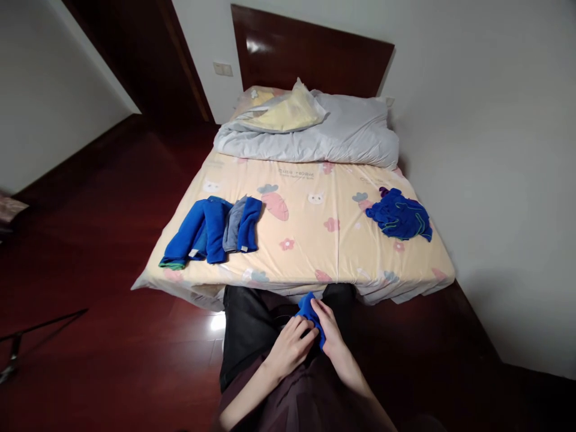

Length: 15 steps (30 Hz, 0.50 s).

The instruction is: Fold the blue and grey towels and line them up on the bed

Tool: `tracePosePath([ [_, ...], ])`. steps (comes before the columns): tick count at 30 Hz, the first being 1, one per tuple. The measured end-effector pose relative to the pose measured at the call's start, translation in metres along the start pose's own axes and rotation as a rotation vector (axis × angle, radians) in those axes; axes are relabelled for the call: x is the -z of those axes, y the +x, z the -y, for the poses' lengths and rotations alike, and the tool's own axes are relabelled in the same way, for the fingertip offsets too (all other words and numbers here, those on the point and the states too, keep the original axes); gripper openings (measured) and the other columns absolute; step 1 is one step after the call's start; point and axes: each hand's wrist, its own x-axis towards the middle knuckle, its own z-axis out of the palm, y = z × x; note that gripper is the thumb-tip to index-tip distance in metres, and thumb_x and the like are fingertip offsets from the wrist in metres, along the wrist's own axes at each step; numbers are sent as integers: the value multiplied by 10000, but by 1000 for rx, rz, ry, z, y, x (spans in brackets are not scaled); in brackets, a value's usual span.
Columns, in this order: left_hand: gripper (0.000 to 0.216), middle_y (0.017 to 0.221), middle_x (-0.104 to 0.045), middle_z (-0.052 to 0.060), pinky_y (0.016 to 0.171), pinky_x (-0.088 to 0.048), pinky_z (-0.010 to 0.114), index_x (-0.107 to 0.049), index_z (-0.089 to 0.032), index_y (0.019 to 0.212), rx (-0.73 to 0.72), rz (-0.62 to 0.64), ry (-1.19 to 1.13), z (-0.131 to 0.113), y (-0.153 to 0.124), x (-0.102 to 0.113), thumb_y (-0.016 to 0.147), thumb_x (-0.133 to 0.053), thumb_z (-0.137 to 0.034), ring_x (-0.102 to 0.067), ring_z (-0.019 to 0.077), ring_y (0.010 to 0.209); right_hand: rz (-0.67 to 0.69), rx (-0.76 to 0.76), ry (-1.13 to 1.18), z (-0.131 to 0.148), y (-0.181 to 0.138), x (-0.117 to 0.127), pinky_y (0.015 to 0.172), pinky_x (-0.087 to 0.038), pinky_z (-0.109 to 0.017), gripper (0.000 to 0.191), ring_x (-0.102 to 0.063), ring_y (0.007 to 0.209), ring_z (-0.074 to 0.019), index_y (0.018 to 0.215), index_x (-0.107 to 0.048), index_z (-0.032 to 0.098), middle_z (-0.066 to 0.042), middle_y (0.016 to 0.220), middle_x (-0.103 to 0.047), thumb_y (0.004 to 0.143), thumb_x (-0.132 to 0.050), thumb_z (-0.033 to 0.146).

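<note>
Close to my body, at the foot of the bed, both hands hold a small blue cloth (308,309). My left hand (290,345) has its fingers curled on the cloth's lower edge. My right hand (330,333) grips it from the right, fingers closed over the fabric. On the bed's left side lies a row of folded blue and grey cloths (211,231). A loose heap of blue cloths (400,216) lies on the bed's right side.
The bed (315,246) has a pale yellow cartoon-print sheet, with a grey duvet (324,135) and a pillow bunched against the dark headboard. A white wall runs along the bed's right side. Dark red wooden floor (90,288) spreads to the left.
</note>
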Motion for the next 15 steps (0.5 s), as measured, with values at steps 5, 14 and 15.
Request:
tracePosePath([
  [5, 375, 1118, -661, 125, 894, -586, 359, -591, -185, 1379, 153, -104, -38, 8, -5, 2, 1021, -498, -122, -605, 228, 1044, 104, 28, 60, -4, 7, -8, 1033, -529, -373, 563, -659, 1189, -286, 1035, -809, 216, -83, 1172, -762, 638, -907, 603],
  [14, 340, 1046, -662, 123, 804, -597, 376, -619, -173, 1327, 112, -422, -53, 37, -34, 1, 995, -575, -112, -625, 225, 990, 682, 247, -159, -1, -3, -17, 1183, -483, -481, 965, -584, 1384, -336, 1441, -648, 253, -113, 1420, -669, 566, -1023, 407],
  [15, 338, 1037, -665, 120, 812, -597, 383, -628, -172, 1320, 122, -459, -61, 39, -35, 2, 989, -596, -111, -631, 224, 986, 704, 291, -183, -4, -3, -19, 1203, -469, -485, 1044, -563, 1411, -343, 1466, -626, 244, -120, 1471, -634, 517, -1043, 369],
])
